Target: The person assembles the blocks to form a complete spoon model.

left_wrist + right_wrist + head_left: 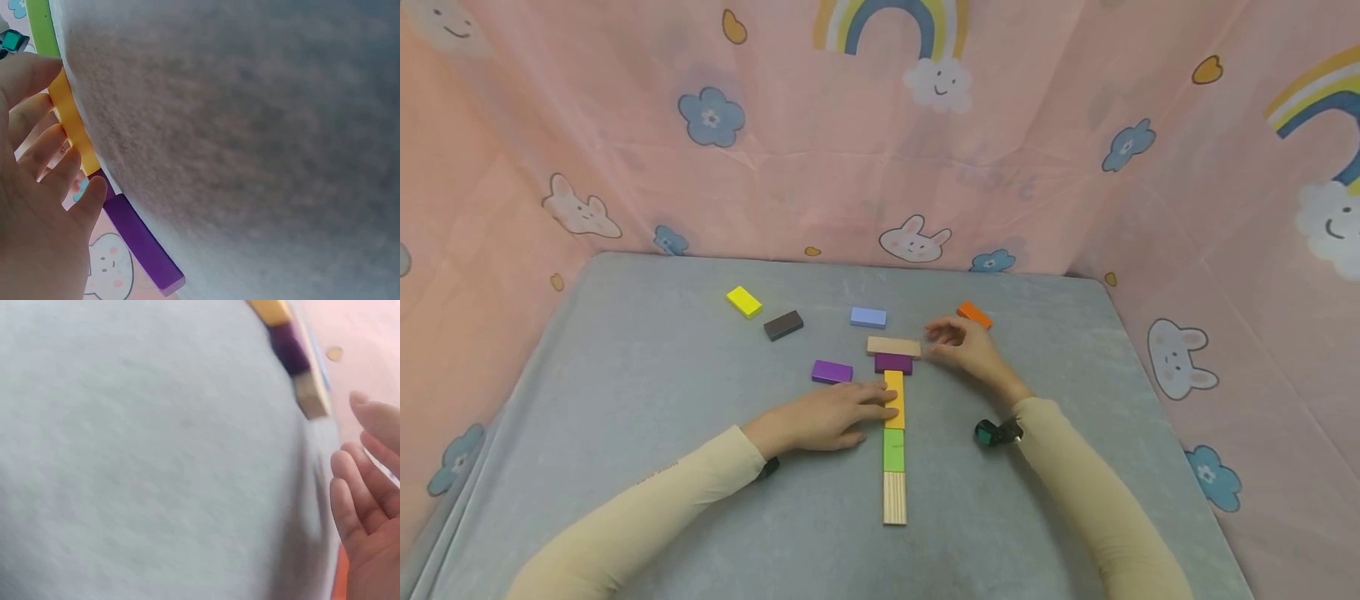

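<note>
Over grey cloth (700, 542), touching the yellow-orange block (80, 137) with left hand (829, 418) outstretched, unclasped; beyond it rightward, hovering with right hand (973, 348) curved, thumb (378, 420) clear of fingers (353, 487).

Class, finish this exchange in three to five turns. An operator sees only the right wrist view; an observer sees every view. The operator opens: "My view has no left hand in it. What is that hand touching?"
Observer: The left hand touches the orange-yellow block.
Operator: Which piece ends the row of blocks, on the side nearest the person?
Observer: A striped wooden block.
Operator: Is there a loose block close to the left hand?
Observer: Yes, a bright purple block lies just beyond it, left of the row.
</note>
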`<state>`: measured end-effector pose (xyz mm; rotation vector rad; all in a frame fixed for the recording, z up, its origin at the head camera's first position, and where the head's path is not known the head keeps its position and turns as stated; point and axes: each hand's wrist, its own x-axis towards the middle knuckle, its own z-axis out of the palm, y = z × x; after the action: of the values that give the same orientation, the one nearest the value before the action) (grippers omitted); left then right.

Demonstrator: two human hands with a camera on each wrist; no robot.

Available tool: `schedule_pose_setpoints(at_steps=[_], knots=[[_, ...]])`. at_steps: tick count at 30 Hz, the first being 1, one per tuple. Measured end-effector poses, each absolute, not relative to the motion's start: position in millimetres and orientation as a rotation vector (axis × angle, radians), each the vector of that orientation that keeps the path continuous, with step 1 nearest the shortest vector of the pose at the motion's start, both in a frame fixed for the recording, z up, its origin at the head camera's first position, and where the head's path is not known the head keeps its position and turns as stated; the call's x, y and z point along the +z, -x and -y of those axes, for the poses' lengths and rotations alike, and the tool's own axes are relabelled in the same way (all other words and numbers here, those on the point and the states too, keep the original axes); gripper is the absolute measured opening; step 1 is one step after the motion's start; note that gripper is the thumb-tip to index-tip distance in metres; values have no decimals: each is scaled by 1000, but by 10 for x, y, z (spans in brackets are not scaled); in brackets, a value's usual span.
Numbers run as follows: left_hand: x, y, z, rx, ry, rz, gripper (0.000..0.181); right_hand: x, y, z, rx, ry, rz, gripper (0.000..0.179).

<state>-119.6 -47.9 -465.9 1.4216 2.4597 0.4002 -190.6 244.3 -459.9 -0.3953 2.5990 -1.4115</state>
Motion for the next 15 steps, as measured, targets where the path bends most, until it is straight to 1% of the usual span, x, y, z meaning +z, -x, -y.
schedule_pose_setpoints(at_steps=[3,6,11,15], knots=[[-4655,1194,480,396,-1415,-2456,54,-4412,1882,-2491,-1473,374,-2629,39],[-4658,1193,481,399,-1416,-2457,54,-4344,1929,-2609,-1525,323,-2674,39],[-4666,1193,480,393,-1424,-2461,54,-4313,2009,-2858,-1585,210,-2729,41],[-4671,1194,483,408,-1443,-2470,53,-4356,2073,-3063,-1554,152,-2749,46]])
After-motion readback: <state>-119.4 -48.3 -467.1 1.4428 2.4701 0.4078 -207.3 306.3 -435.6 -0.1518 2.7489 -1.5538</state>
